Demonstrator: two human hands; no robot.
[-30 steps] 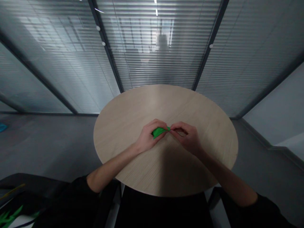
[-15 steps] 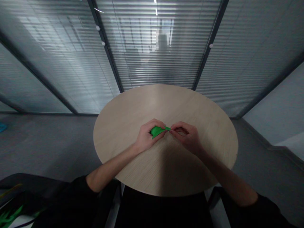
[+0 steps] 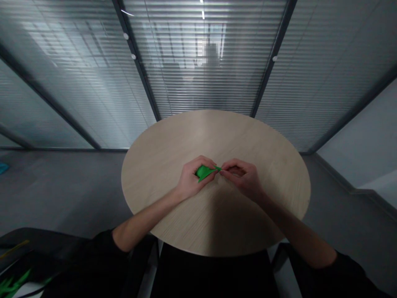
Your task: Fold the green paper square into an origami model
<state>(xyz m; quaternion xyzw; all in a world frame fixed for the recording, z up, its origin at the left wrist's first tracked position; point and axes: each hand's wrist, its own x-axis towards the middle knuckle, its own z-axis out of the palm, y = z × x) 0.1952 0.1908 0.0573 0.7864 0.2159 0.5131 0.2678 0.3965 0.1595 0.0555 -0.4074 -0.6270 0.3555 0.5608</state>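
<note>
Above the middle of the round wooden table (image 3: 173, 136) my two hands meet at a small piece of folded green paper (image 3: 203, 171). My left hand (image 3: 190, 178) is closed around its wider part, fingers behind and thumb in front. With thumb and fingertips, my right hand (image 3: 245, 178) pinches the narrow pointed end. That tip is partly hidden by the right fingers. The wider end opens toward the left palm, showing a pointed lower flap.
Glass panels with blinds (image 3: 204, 87) stand behind the table. A dark chair (image 3: 46, 240) at lower left carries green and white things (image 3: 31, 287). A blue object (image 3: 3, 167) lies on the floor at far left.
Both hands keep nearly the same hold on the green paper. The whole view has shifted very slightly.
</note>
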